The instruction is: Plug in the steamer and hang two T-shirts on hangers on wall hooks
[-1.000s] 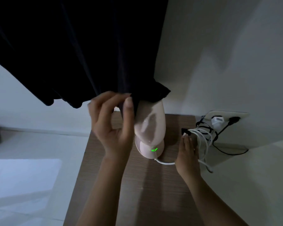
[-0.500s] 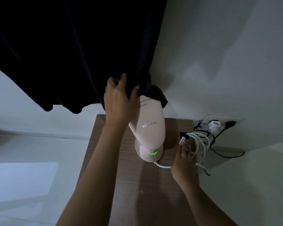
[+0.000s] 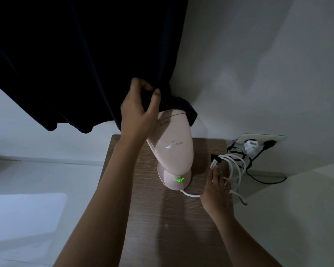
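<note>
A dark navy T-shirt (image 3: 81, 54) hangs down the wall and fills the upper left; its hanger and hook are out of view. My left hand (image 3: 138, 110) pinches the shirt's lower hem, which drapes over the top of the pink steamer (image 3: 174, 149). The steamer stands upright on the wooden table (image 3: 162, 224) with a green light lit on its base. My right hand (image 3: 216, 191) lies flat on the table, fingers apart, against the bundled white cord (image 3: 233, 168) of the steamer. A white plug (image 3: 250, 145) sits in the wall socket (image 3: 264, 140).
A black plug and thin black cable (image 3: 266, 180) run from the same socket down behind the table's right edge. White walls meet in a corner behind the steamer. A pale floor with a lighter patch (image 3: 25, 214) lies to the left.
My left hand has risen with the shirt's hem and closed on it, uncovering more of the steamer's body. My right hand has stayed beside the cord bundle.
</note>
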The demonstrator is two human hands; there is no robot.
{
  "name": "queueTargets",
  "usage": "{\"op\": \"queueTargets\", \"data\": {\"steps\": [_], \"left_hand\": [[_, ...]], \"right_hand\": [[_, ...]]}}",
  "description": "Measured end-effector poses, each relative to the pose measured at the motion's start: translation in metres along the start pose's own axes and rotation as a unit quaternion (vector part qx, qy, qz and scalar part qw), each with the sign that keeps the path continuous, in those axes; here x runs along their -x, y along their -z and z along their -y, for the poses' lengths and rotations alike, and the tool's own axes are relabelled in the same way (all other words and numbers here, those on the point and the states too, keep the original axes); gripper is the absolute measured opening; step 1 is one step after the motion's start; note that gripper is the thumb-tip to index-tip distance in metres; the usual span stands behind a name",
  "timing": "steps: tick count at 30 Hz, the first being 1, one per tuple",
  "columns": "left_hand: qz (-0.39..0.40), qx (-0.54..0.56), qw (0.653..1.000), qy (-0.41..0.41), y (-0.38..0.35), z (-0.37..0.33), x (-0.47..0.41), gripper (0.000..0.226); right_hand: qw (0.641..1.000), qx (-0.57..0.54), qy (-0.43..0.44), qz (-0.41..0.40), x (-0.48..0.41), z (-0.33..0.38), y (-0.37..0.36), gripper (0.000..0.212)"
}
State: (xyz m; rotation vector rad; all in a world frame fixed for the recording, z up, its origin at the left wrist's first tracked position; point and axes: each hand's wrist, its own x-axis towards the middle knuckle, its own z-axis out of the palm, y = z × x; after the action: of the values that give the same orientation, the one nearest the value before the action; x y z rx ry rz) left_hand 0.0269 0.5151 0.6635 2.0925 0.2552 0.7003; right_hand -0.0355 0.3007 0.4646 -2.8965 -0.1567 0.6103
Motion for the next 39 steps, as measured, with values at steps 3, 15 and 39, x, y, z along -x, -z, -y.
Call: {"op": "queueTargets", "data": {"steps": [3, 15, 39], "left_hand": [[0.111, 0.0, 0.991, -0.08, -0.002, -0.006, -0.007, 0.029], [0.081, -0.034, 0.992, 0.092, 0.005, 0.028, 0.01, 0.043], [0.162, 0.157, 0.926, 0.302, -0.061, 0.125, 0.174, 0.047]], "right_hand": [[1.0, 0.0, -0.002, -0.003, -0.001, 0.0, -0.002, 0.073], [1.0, 0.005, -0.021, -0.007, -0.003, 0.005, -0.001, 0.077], [0.901, -0.378, 0.147, -0.156, 0.017, 0.059, 0.013, 0.049]]}}
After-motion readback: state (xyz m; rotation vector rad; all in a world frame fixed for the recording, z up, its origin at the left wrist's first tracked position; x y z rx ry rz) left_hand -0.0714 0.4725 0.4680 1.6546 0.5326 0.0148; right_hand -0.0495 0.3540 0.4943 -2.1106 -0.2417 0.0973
